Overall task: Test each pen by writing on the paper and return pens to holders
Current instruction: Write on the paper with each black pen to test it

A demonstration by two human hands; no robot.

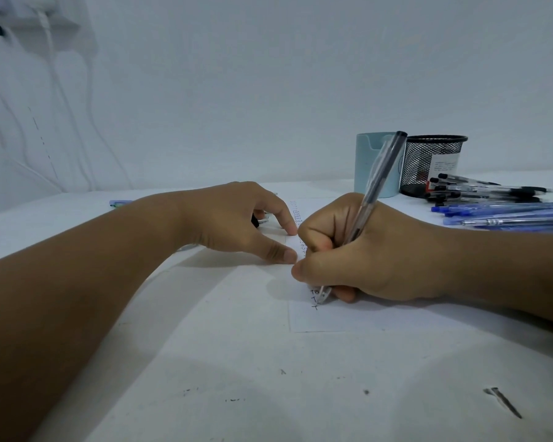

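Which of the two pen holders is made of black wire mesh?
The black mesh holder, on the right, behind the loose pens. The light blue holder beside it has solid walls.

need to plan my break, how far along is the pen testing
Done: a column of test marks runs down the paper, so several pens look tried. In hand: the right hand grips a pen with its tip at the newest marks, while the left hand steadies the sheet. Left: black pens and blue pens lie loose beside the blue holder and mesh holder; no pens show above either rim.
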